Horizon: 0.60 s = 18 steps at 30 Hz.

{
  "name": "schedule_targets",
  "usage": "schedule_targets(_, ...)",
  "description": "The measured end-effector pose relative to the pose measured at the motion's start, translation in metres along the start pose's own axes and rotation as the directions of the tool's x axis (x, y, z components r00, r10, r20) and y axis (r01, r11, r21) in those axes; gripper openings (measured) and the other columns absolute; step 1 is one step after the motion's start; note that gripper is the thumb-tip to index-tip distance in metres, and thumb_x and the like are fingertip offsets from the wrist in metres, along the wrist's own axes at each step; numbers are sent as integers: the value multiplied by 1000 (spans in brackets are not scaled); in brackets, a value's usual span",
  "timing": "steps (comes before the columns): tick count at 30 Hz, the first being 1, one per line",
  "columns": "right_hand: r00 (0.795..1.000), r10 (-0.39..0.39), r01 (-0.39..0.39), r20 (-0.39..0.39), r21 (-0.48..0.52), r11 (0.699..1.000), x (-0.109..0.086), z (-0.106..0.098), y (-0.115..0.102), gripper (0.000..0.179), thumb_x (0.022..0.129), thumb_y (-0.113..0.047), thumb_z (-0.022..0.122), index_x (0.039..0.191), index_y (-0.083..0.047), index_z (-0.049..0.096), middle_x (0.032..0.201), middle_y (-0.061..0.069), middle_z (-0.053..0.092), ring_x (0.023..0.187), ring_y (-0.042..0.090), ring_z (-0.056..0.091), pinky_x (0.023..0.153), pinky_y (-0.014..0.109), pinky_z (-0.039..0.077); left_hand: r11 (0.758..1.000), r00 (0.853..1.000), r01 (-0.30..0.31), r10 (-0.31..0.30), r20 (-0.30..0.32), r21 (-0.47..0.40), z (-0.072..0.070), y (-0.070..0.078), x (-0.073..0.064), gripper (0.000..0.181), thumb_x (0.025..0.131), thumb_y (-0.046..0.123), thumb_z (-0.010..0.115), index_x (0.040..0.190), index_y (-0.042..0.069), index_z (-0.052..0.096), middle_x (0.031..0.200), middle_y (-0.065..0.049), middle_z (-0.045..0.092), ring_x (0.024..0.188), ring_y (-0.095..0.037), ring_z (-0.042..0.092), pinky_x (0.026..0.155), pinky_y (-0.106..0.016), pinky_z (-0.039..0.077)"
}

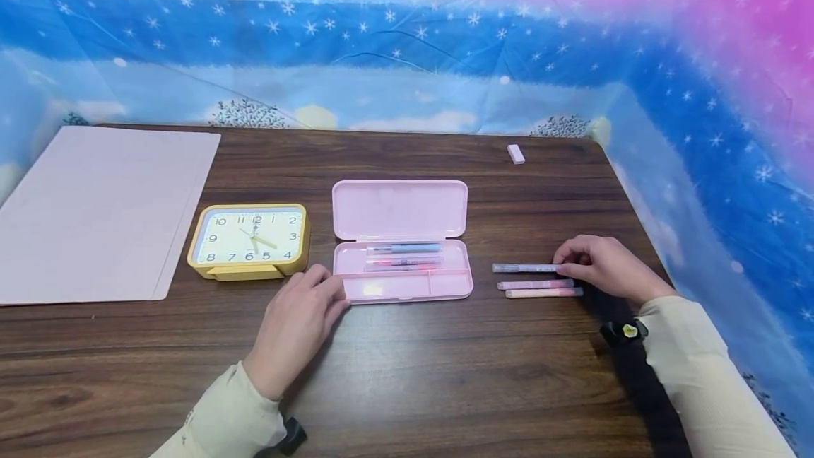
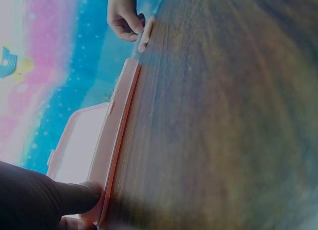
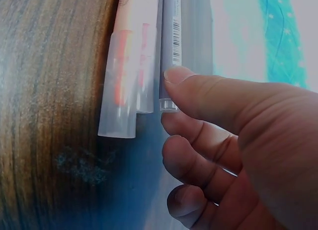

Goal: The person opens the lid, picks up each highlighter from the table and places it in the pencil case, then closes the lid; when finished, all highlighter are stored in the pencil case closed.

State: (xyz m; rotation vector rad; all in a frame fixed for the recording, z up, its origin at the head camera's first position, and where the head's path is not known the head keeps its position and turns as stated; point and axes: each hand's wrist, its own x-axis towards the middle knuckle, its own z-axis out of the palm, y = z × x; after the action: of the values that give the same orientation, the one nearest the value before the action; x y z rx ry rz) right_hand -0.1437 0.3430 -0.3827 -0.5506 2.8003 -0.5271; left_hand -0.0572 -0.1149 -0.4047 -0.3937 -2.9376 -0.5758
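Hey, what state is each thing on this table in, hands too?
Pencil case: open, lid raised
Pens inside: lying in back compartment
Grey pen: pinched by right hand
Pink pen: capped, lying loose
Cream pen: capped, lying loose
Clock: facing the head camera
White block: lying loose
Pale sheet: lying flat
Left hand: gripping pencil case's left end

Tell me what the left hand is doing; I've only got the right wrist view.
Observer: The left hand holds the near left corner of an open pink plastic pencil case.
Operator: Is anything inside that?
Observer: Yes, slim blue and pink pens lie in its long rear compartment.
Operator: And what sits left of it?
Observer: A yellow-framed rectangular clock with a white face.
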Motion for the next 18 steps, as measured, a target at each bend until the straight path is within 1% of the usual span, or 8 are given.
schedule_targets(5, 1000, -8, 8, -19, -14, 1000, -3, -6, -5, 5, 94, -22, 68, 98, -22, 69, 89, -6, 64, 70, 8, 52, 64, 26, 46, 1000, 1000, 0, 0, -1, -1, 0, 0, 0, 13, 86, 21, 78, 80, 18, 66, 90, 0, 59, 78, -18, 51, 70, -34, 47)
schedule_targets(10, 997, -32, 30, -66, -22, 999, -4, -12, -12, 4, 94, -24, 68, 97, -22, 70, 86, -6, 63, 68, 7, 51, 62, 26, 45, 1000, 1000, -3, 3, -5, -2, 1, 0, 0, 14, 86, 21, 78, 80, 18, 66, 89, 0, 59, 78, -18, 51, 69, -34, 46)
schedule_targets(13, 994, -53, 50, -96, -31, 998, -3, -15, -18, 4, 93, -24, 69, 96, -23, 70, 85, -7, 64, 69, 6, 52, 62, 25, 45, 1000, 1000, -3, 3, -2, -2, 1, -1, -1, 14, 85, 20, 78, 80, 18, 66, 89, 1, 59, 78, -18, 51, 69, -34, 46)
schedule_targets(18, 990, -78, 73, -117, -42, 996, 1, -19, -27, 4, 93, -24, 70, 97, -25, 70, 86, -9, 64, 70, 5, 54, 63, 25, 46, 1000, 1000, -1, 1, 5, -1, 1, -1, 0, 13, 85, 21, 78, 80, 19, 66, 89, 1, 58, 78, -17, 50, 69, -33, 46)
